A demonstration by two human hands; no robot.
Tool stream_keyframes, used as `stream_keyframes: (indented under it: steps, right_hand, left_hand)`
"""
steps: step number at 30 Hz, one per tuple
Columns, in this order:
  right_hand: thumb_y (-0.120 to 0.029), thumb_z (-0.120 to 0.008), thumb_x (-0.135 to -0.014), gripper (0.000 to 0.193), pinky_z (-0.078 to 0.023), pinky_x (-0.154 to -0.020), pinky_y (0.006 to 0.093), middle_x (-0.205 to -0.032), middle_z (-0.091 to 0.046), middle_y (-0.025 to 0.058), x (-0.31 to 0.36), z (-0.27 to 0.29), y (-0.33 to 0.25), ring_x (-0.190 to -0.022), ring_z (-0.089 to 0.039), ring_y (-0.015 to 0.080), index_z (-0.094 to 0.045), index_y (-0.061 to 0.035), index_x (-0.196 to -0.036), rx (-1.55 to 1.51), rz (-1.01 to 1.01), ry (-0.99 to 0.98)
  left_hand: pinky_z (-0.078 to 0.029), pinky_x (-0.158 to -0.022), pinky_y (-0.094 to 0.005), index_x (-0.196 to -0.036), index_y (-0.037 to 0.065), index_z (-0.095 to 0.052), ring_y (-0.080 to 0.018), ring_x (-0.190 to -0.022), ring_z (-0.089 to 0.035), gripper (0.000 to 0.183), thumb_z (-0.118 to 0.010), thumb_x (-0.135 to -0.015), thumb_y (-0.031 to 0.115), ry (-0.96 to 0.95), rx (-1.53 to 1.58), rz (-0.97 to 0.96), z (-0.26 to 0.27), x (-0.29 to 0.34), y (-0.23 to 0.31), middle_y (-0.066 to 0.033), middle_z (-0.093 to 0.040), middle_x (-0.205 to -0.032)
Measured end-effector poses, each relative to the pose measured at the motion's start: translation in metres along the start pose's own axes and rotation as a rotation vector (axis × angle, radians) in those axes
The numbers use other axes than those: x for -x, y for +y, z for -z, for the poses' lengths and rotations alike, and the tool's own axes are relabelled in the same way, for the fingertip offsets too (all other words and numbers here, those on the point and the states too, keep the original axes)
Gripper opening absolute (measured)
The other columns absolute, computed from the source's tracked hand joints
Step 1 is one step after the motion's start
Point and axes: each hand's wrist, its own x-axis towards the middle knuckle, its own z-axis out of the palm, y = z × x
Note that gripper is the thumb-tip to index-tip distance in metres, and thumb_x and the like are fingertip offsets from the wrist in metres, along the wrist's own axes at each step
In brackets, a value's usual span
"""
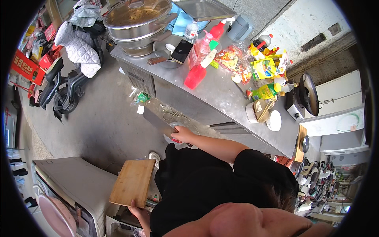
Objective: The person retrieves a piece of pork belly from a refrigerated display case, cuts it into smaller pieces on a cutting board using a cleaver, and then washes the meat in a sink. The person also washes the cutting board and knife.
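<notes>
1) Wooden board [133, 181] is being held near the grey cabinet [79, 177], the left hand [137, 210] gripping one edge
2) Right hand [182, 135] is clasping a knife [158, 123] in a closed fist, its blade pointing over the floor [102, 130]
3) Taking hold is looking done for both; nothing is being cut, neither is lying on the bench [215, 94]
4) Steamer [134, 33], red bottle [195, 76] and yellow packet [263, 69] are crowding it, leaving bare patches between

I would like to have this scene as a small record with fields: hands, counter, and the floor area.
Right hand: holds a broad-bladed knife
Left hand: grips a wooden board at its edge
Counter: lidded steamer, phone, red pump bottle, among other things
Floor: parked scooter with white quilted cover
</notes>
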Motion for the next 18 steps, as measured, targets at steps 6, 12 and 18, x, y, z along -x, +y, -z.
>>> stream_keyframes:
  steps: [6,12,18]
  right_hand:
    - [-0.033,-0.067,-0.081,0.034,-0.049,-0.071,0.0381,-0.084,-0.068,0.0108,-0.014,-0.007,-0.004,-0.079,-0.065,0.0242,-0.061,-0.0044,-0.099,-0.04,-0.068,0.143]
    - [-0.025,-0.065,-0.085,0.031,-0.05,-0.062,0.0332,-0.083,-0.066,0.009,-0.003,-0.011,-0.037,-0.072,-0.064,0.0185,-0.059,-0.0033,-0.105,-0.165,-0.134,0.18]
    - [-0.018,-0.065,-0.084,0.047,-0.052,-0.064,0.0322,-0.095,-0.064,0.011,0.01,-0.025,-0.048,-0.073,-0.064,0.0175,-0.049,-0.0018,-0.125,-0.154,-0.087,0.229]
  left_hand:
    - [-0.051,-0.087,-0.0458,-0.129,0.003,-0.046,-0.0312,-0.106,-0.059,0.052,-0.061,-0.079,0.005,0.02,-0.228,-0.006,-0.051,-0.07,0.052,-0.0145,-0.056,-0.12]
    - [-0.051,-0.085,-0.0446,-0.127,0.003,-0.048,-0.0301,-0.102,-0.06,0.05,-0.061,-0.078,0.003,0.052,-0.368,0.035,-0.093,-0.114,0.104,-0.0131,-0.057,-0.117]
    - [-0.053,-0.082,-0.0429,-0.125,0.003,-0.049,-0.0299,-0.101,-0.061,0.049,-0.062,-0.078,0.002,0.06,-0.423,0.082,-0.106,-0.174,0.133,-0.0128,-0.058,-0.115]
